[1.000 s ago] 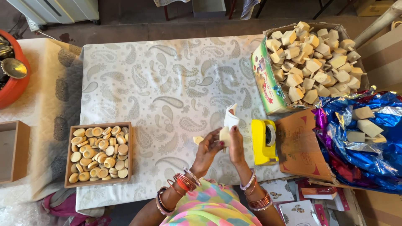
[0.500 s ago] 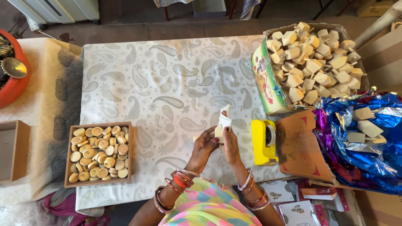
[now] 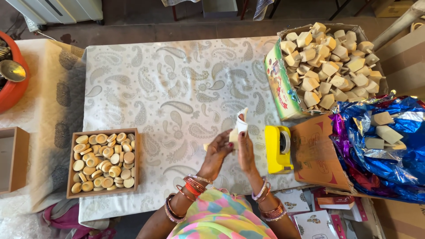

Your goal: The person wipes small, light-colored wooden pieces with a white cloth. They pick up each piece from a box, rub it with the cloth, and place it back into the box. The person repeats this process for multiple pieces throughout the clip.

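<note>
My left hand [image 3: 216, 154] and my right hand [image 3: 245, 150] meet over the near middle of the paisley tablecloth [image 3: 168, 88]. Together they hold a small tan block [image 3: 232, 135]. A strip of white wrap [image 3: 241, 120] sticks up from it past my right fingers. Both wrists wear several bangles. A yellow tape dispenser [image 3: 277, 149] stands just right of my right hand.
At the near left sits a wooden tray [image 3: 70, 172] holding several round tan discs. A cardboard box [image 3: 279, 84] heaped with tan blocks stands at the far right. Blue foil wrap [image 3: 398, 155] with more blocks lies to the right. An orange bowl [image 3: 13, 93] sits far left.
My hands have shifted slightly and turned the block; the white wrap now stands more upright above my right fingers.
</note>
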